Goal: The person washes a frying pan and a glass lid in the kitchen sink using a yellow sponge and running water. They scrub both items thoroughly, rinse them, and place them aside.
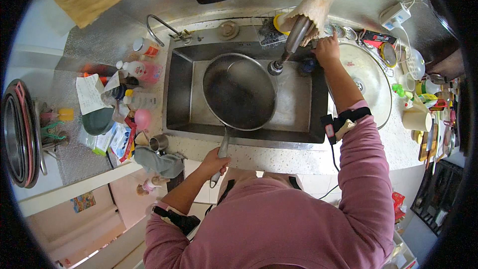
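Note:
A deep dark frying pan (240, 92) sits in the steel sink (298, 97), its handle sticking out over the near edge. My left hand (215, 162) is closed round that grey handle. My right hand (327, 50) reaches to the sink's back right corner, beside the tap (298, 37); its fingers look stretched out and I see nothing held in them. What the fingertips touch is hard to make out. A torn beige cover (318, 0) wraps the tap's upper part. The spout end hangs just right of the pan, and no water shows.
A large round lid (366, 65) lies right of the sink, under my right forearm. Bottles (144, 71), packets and a metal cup (159, 142) crowd the left counter. A thin curved tap (158, 29) stands back left. A charger (396, 16) with cable is at the right wall.

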The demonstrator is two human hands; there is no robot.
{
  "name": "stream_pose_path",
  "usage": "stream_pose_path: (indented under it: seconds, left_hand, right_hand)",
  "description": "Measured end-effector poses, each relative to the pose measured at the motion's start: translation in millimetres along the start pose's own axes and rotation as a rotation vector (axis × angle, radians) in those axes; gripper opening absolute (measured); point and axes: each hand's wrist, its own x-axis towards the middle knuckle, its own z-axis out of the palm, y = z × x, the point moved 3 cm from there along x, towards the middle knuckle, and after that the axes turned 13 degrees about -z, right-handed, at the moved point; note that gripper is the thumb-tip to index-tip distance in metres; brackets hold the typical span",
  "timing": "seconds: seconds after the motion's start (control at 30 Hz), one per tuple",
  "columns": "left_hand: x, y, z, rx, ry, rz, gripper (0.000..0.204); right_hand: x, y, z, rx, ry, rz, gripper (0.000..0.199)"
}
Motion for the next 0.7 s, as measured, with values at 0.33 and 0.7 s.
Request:
stream_pose_path:
  seconds: [0.33,0.7]
  left_hand:
    - [-22.9,-31.3,-45.0,0.558,0.72,0.301,0.038]
    - [-45.4,-30.2,-35.1,0.241,0.598,0.304,0.029]
  right_hand:
    - [4.7,-4.0,-5.7,0.033,-0.202,0.013,0.035]
    - [-6.6,-15.2,-9.4,0.126,-0.012,0.245,0.051]
